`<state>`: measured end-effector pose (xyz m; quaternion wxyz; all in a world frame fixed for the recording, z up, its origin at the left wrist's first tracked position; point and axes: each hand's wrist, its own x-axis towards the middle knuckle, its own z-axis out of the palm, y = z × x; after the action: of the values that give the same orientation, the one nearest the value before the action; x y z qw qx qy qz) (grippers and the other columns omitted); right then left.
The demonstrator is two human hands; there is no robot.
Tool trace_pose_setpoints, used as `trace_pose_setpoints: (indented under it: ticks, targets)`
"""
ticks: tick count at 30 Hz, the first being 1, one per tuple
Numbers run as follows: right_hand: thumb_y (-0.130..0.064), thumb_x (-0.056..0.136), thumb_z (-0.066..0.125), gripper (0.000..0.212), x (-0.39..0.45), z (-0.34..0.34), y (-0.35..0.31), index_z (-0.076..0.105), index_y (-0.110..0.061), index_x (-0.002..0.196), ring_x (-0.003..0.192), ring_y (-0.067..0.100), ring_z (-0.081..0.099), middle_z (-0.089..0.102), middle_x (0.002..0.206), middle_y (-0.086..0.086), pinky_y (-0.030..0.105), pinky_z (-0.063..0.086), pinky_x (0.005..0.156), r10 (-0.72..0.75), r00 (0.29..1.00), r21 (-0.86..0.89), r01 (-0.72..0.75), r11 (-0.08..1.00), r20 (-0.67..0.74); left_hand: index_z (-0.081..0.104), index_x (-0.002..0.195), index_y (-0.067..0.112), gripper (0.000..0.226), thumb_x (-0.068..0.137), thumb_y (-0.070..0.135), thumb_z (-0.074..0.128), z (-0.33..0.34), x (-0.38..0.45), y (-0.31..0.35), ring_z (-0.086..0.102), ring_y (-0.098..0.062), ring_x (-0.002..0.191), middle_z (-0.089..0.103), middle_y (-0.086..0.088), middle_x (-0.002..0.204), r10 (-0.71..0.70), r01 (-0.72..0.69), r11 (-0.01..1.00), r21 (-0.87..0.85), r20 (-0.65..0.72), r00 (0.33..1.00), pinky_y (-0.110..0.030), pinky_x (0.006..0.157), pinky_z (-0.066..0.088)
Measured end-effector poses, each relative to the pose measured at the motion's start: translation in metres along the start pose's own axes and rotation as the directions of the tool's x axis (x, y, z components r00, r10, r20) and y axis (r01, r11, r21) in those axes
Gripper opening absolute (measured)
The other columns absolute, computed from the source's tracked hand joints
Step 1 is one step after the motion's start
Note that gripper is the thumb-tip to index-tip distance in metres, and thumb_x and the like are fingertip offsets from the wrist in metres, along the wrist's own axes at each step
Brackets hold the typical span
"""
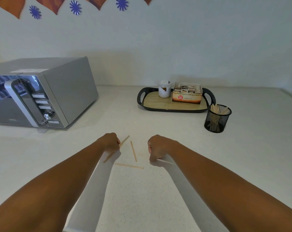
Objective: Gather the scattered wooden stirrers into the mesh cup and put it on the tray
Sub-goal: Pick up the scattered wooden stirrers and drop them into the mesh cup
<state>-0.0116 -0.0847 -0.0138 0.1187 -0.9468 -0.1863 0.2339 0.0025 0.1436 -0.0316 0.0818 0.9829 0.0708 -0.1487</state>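
Several wooden stirrers lie loose on the white counter between my hands: one upright-running stirrer (133,151), one flat stirrer (129,166) nearer me. My left hand (109,141) is closed around a stirrer (124,140) whose tip sticks out to the upper right; another stirrer (109,157) pokes out below the wrist. My right hand (157,147) is curled, fingertips pinching the end of a stirrer (165,162) that lies on the counter. The black mesh cup (217,118), holding several stirrers, stands on the counter just right of the black-rimmed wooden tray (160,104).
On the tray stand a white jar (164,89) and a box of tea bags (187,94). A silver microwave (41,92) fills the left of the counter. The wall runs behind everything; the counter's front edge is near my elbows.
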Motion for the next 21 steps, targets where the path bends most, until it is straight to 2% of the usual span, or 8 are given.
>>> trace_pose_setpoints:
  ticks: [5,7,10,12,14,16,19,21]
  targets:
    - [-0.007,0.062,0.071,0.018,0.000,0.000,0.009,0.067,-0.005,0.079,0.067,0.017,0.055,0.060,0.081,0.007,0.028,0.040,0.056,-0.003,0.999,0.046,0.005,0.999,-0.039,0.067,0.102,0.009,0.019,0.091,0.018,0.055,0.001,0.000,0.006,0.057,-0.018,0.087,0.063,-0.002,0.093,0.017,-0.017,1.000,0.018,0.024,1.000,-0.026,0.071,0.044]
    - [-0.005,0.067,0.071,0.023,0.000,-0.001,0.013,0.071,-0.005,0.090,0.071,0.017,0.060,0.069,0.094,0.007,0.028,0.045,0.058,-0.009,0.998,0.057,0.013,0.998,-0.066,0.061,0.091,0.011,0.012,0.093,0.018,0.052,0.002,0.000,0.010,0.053,-0.017,0.084,0.057,0.000,0.086,0.012,-0.012,1.000,-0.007,0.004,1.000,-0.024,0.069,0.041]
    - [-0.007,0.073,0.072,0.025,0.000,-0.004,0.017,0.072,-0.006,0.098,0.081,0.020,0.064,0.067,0.100,0.004,0.029,0.048,0.063,-0.029,0.996,0.019,0.031,0.999,-0.086,0.052,0.070,0.015,0.024,0.093,0.017,0.051,0.003,0.004,0.018,0.047,-0.014,0.072,0.049,0.001,0.074,0.001,-0.004,0.997,-0.078,-0.034,0.999,-0.023,0.059,0.034]
    - [-0.006,0.072,0.074,0.029,0.001,-0.006,0.019,0.070,-0.002,0.100,0.079,0.023,0.064,0.065,0.096,0.007,0.027,0.045,0.061,-0.010,0.995,0.016,0.012,1.000,-0.098,0.059,0.077,0.013,0.017,0.093,0.018,0.055,-0.001,0.006,0.024,0.052,-0.016,0.080,0.054,0.000,0.081,0.014,-0.022,0.992,-0.124,-0.064,0.998,-0.022,0.063,0.037]
    - [-0.005,0.070,0.075,0.030,0.001,-0.007,0.023,0.067,0.001,0.099,0.073,0.022,0.059,0.060,0.088,0.007,0.026,0.043,0.060,0.019,0.995,0.050,-0.014,0.999,-0.098,0.064,0.098,0.016,0.008,0.092,0.020,0.064,-0.007,0.008,0.030,0.056,-0.019,0.101,0.057,0.002,0.100,0.031,-0.053,0.980,-0.194,-0.117,0.993,-0.024,0.078,0.041]
    - [-0.003,0.071,0.072,0.023,-0.002,-0.007,0.028,0.065,-0.001,0.093,0.073,0.021,0.056,0.057,0.087,0.006,0.023,0.041,0.057,0.044,0.994,0.064,-0.037,0.997,-0.105,0.062,0.104,0.021,0.019,0.088,0.022,0.073,-0.013,0.010,0.036,0.055,-0.020,0.109,0.055,0.002,0.109,0.037,-0.081,0.956,-0.281,-0.159,0.987,-0.026,0.084,0.042]
    - [-0.004,0.077,0.064,0.018,-0.003,-0.008,0.038,0.067,0.003,0.094,0.075,0.017,0.053,0.057,0.092,0.004,0.017,0.035,0.052,0.073,0.986,0.099,-0.059,0.993,-0.151,0.065,0.108,0.020,0.023,0.087,0.018,0.074,-0.021,0.013,0.049,0.059,-0.021,0.102,0.057,0.000,0.112,0.079,-0.152,0.912,-0.382,-0.200,0.977,-0.026,0.080,0.046]
    - [-0.007,0.080,0.062,0.024,-0.005,-0.015,0.043,0.070,-0.001,0.102,0.085,0.016,0.059,0.063,0.102,0.003,0.018,0.041,0.057,0.082,0.978,0.133,-0.057,0.989,-0.190,0.067,0.105,0.020,0.019,0.088,0.013,0.071,-0.025,0.014,0.060,0.061,-0.017,0.092,0.061,-0.001,0.110,0.106,-0.189,0.881,-0.434,-0.209,0.972,-0.023,0.071,0.046]
